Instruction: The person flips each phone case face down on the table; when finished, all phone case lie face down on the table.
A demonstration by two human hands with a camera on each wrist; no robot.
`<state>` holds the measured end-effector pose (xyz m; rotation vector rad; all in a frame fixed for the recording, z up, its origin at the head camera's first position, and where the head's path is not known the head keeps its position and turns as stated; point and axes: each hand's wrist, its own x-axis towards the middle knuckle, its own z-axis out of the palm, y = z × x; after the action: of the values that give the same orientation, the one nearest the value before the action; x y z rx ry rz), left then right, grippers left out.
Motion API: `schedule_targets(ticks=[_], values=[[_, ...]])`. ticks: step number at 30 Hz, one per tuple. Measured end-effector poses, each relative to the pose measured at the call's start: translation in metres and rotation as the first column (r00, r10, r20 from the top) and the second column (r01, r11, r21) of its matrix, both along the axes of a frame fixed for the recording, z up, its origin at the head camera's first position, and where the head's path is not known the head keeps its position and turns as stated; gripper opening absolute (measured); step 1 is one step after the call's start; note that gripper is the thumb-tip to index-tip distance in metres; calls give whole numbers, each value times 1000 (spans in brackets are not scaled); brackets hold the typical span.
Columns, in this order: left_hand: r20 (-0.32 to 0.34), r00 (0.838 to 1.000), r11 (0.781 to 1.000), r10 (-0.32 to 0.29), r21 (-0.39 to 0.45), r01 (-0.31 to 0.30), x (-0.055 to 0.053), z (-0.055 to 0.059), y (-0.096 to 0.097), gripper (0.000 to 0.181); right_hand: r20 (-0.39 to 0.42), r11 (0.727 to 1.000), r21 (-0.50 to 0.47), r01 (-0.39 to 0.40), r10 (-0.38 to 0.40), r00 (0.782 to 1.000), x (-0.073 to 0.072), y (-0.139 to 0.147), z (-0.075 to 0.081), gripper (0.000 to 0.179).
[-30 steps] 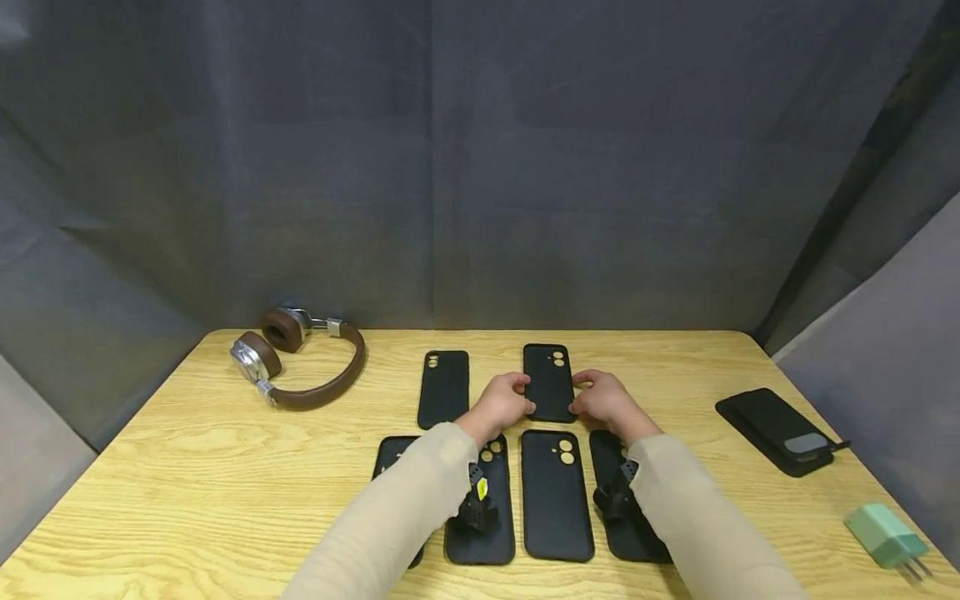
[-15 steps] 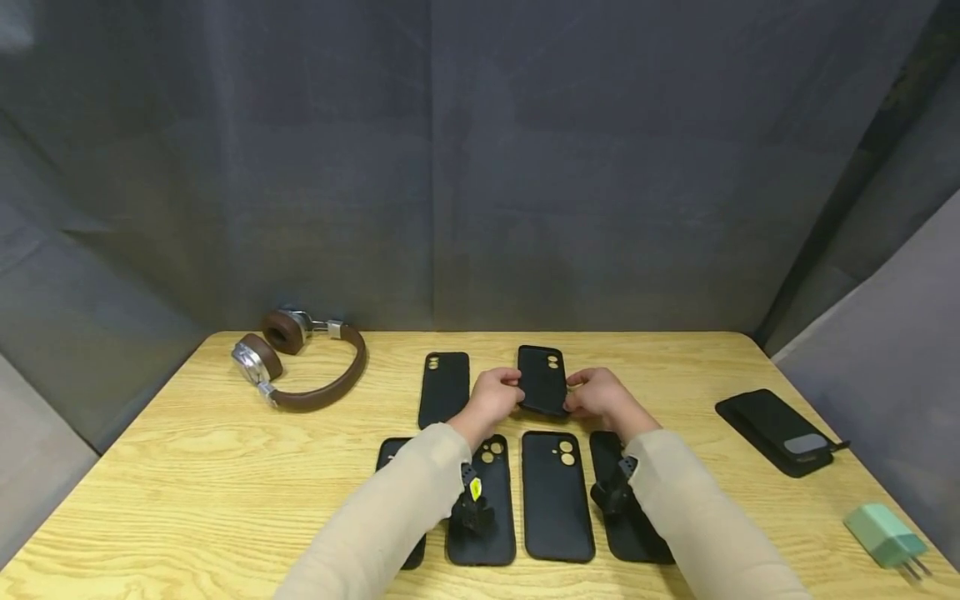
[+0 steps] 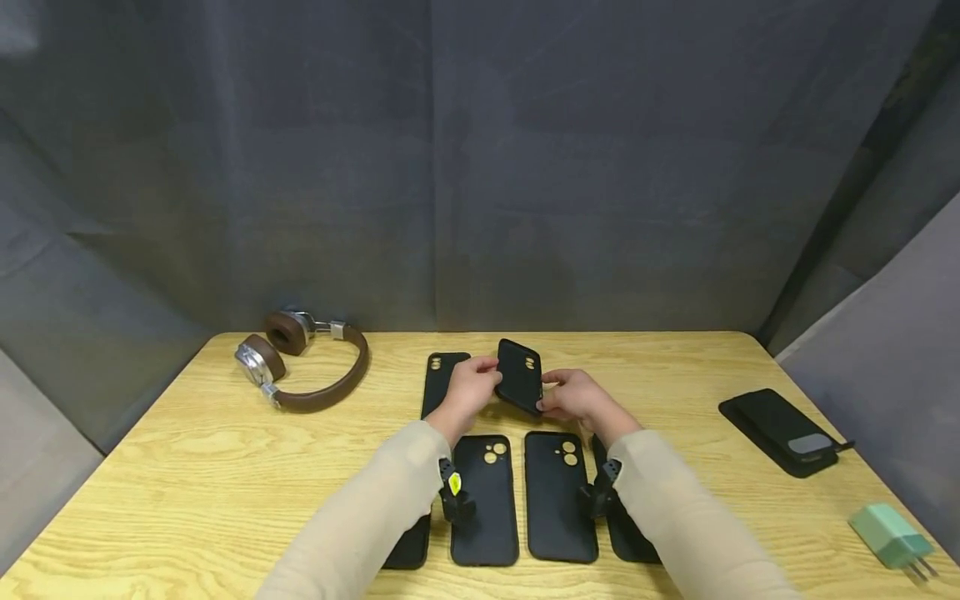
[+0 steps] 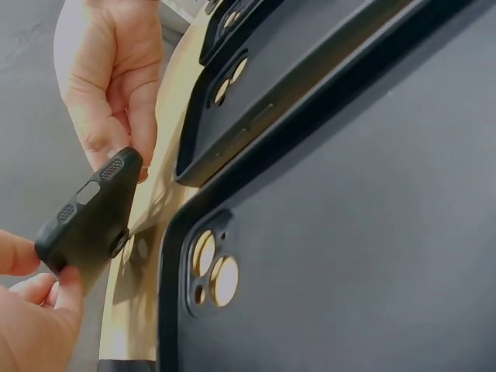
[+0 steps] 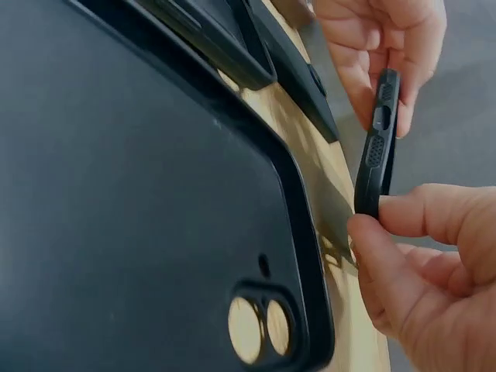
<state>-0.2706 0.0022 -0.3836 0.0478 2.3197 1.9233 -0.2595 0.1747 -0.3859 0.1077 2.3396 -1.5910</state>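
Both hands pinch a black phone case [image 3: 519, 379] by its long sides, tilted and raised over the table. My left hand [image 3: 468, 390] has its left edge and my right hand [image 3: 583, 396] its lower right side. In the left wrist view, the case's bottom end [image 4: 89, 205] shows port and speaker cutouts, and the left thumb and fingers [image 4: 68, 298] squeeze its corner. From the right wrist, the right fingers [image 5: 418, 213] grip the near end. Another black phone case [image 3: 438, 383] lies just left, partly behind the left hand.
Several black phone cases lie in a front row, including one case [image 3: 485, 521] and another [image 3: 561, 500]; the forearms partly cover the outer ones. Brown headphones [image 3: 322, 396] sit at back left. A black pouch-like item [image 3: 776, 429] and a green plug adapter [image 3: 888, 533] lie right.
The hands have lifted the back-row phone case off the table, tilted it and carried it left. The left hand now overlaps the neighbouring case.
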Motion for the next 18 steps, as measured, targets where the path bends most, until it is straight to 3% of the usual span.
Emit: schedule_targets(ticks=[9,18], values=[[-43,999,999,31,31,-30,-1,6,-5,32,11,1000,-11,-24,24,1000,-2,-14,-4,62],[-48,999,1000,2,28,-1,-4,7,-6,30,15,996,-18,-84,85,996,-2,-23,-8,64]])
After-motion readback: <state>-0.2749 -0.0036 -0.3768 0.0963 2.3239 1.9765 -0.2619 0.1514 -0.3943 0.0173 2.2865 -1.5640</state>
